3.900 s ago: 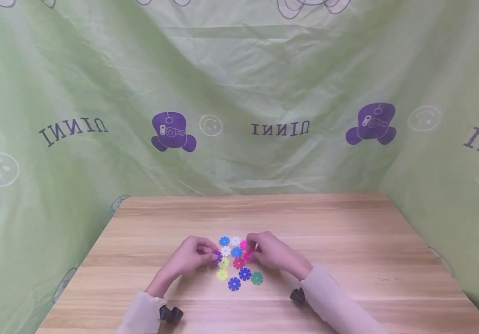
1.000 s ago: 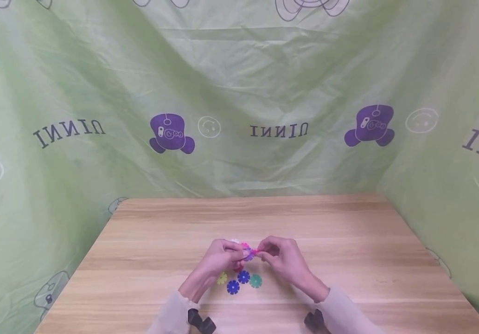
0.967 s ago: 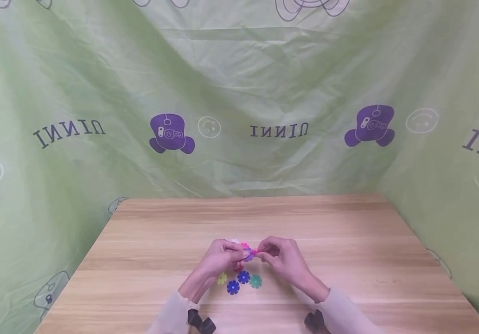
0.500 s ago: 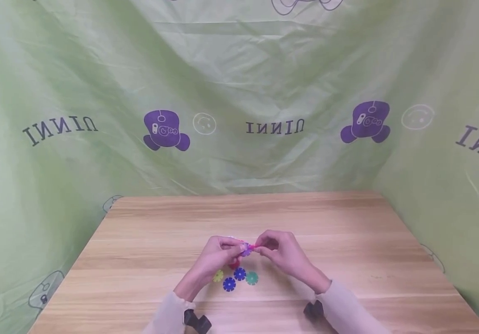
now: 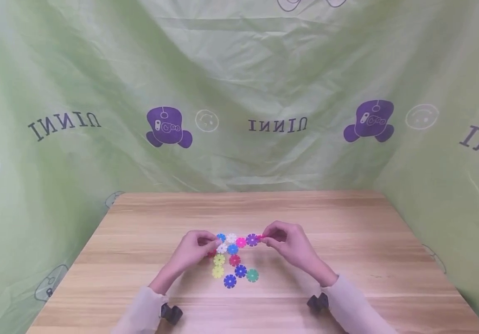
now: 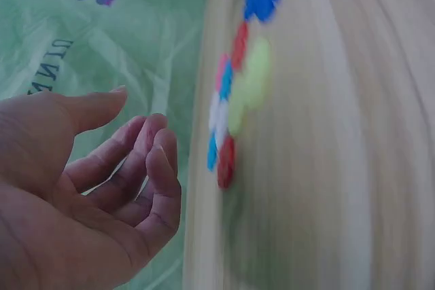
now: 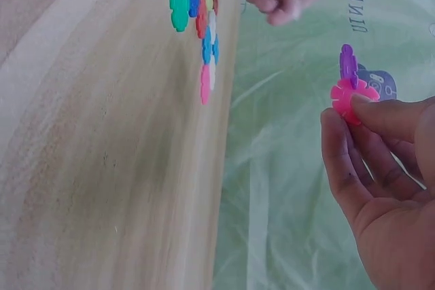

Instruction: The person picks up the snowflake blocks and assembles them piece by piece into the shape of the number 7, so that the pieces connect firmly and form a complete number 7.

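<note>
Aloft, pink disc [image 7: 344, 98], pinched by right hand [image 7: 401, 219].

A green cloth [image 5: 226, 69] with purple printed figures [image 5: 169, 134] hangs behind a wooden table [image 5: 348, 222].

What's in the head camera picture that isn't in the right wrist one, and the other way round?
Only the head view shows the sleeves and the black gadgets at the wrists.

Only the right wrist view shows the held pink piece flat-on; from the head it looks edge-on.

Both show the right hand pinching it, the purple piece attached, the left hand, the green piece and the tabletop.
</note>
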Tool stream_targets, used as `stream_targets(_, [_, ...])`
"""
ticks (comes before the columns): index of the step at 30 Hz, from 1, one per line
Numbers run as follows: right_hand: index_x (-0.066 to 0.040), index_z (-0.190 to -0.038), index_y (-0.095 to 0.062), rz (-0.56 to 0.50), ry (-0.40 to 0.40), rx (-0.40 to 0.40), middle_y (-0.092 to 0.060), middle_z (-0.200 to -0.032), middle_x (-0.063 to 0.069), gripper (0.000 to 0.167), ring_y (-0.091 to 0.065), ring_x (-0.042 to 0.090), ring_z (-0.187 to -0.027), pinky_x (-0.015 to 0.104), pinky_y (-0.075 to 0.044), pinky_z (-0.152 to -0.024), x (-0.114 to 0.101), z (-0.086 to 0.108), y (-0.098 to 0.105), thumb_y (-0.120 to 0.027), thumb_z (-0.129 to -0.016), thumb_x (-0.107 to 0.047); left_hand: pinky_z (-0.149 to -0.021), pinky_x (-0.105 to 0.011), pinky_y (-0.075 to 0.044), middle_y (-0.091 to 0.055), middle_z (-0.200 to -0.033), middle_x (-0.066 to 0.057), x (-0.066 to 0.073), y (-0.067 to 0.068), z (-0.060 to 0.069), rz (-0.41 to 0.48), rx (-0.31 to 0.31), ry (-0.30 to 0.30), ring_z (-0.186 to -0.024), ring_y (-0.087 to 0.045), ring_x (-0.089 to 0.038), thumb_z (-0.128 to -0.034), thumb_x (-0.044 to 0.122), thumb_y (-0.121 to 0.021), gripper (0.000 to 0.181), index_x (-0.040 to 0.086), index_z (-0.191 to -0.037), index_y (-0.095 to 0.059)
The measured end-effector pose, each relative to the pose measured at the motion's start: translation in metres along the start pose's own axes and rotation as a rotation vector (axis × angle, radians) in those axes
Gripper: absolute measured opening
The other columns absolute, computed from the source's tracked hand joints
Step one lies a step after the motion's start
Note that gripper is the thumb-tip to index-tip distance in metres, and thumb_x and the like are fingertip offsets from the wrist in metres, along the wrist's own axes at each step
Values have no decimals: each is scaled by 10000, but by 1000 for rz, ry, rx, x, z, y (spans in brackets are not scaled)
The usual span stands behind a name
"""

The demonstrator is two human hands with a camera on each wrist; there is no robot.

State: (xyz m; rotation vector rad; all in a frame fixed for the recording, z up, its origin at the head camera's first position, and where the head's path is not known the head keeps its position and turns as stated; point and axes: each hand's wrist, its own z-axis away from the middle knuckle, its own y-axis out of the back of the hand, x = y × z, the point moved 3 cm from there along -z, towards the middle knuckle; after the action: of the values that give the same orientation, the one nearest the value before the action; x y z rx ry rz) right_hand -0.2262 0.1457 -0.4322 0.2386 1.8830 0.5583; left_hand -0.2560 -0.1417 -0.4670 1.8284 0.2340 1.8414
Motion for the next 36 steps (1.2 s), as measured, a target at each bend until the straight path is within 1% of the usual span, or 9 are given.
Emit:
stream_targets(2, [-89,-1010,-757,-3,-4,-4,-794,-973,82,135,-792,236,-888,177,-626,-784,0,0,2,-794,-899,-22,-707,-290,-622,-793,-909,-64,-4,6,3,-83,27,-12,-827,-730,-169,-936,191,-790,194,54,-1073,-776])
stream_targets(5, [-89,-1015,-757,-7,-9,-1,-794,-980,82,128,-793,232,-897,170,-624,-790,1,0,4,-792,-907,-30,-721,-247,-598,-788,-901,-7,-9,11,5,-186,52,-25,-839,-708,-119,-896,161,-824,171,81,-1041,-784])
stream_targets(9, [-97,-1013,-758,-6,-24,11,-794,-982,75,123,-794,201,-899,157,-618,-785,4,0,7,-797,-910,-43,-721,-235,-588,-780,-913,0,-15,13,5,-254,52,-50,-828,-688,-106,-865,143,-849,198,80,-1041,-782])
stream_targets(16, [-102,-1022,-757,15,-25,3,-795,-996,63,128,-785,155,-911,175,-627,-807,7,-1,9,-801,-910,-57,-692,-204,-562,-763,-930,4,-23,6,-2,-312,-5,-90,-812,-653,-97,-838,203,-888,271,92,-1057,-773])
stream_targets(20, [-102,-1021,-757,9,-22,4,-795,-995,63,125,-785,157,-915,172,-625,-811,7,-1,8,-800,-912,-59,-690,-202,-545,-743,-905,10,-24,6,-6,-322,-24,-108,-795,-635,-104,-831,176,-888,248,95,-1037,-774])
stream_targets(30, [-105,-1021,-756,-9,-29,2,-797,-998,65,128,-785,169,-916,153,-615,-803,6,-3,5,-798,-910,-57,-688,-205,-531,-720,-860,11,-21,8,-12,-334,-79,-70,-780,-623,-110,-834,136,-876,182,83,-972,-768])
stream_targets(36, [-101,-1027,-753,-13,-17,-4,-798,-1000,70,129,-784,167,-912,164,-619,-800,9,-3,5,-795,-913,-60,-716,-234,-547,-700,-867,0,-22,6,-15,-358,-100,-37,-792,-621,-127,-822,130,-885,204,90,-951,-731])
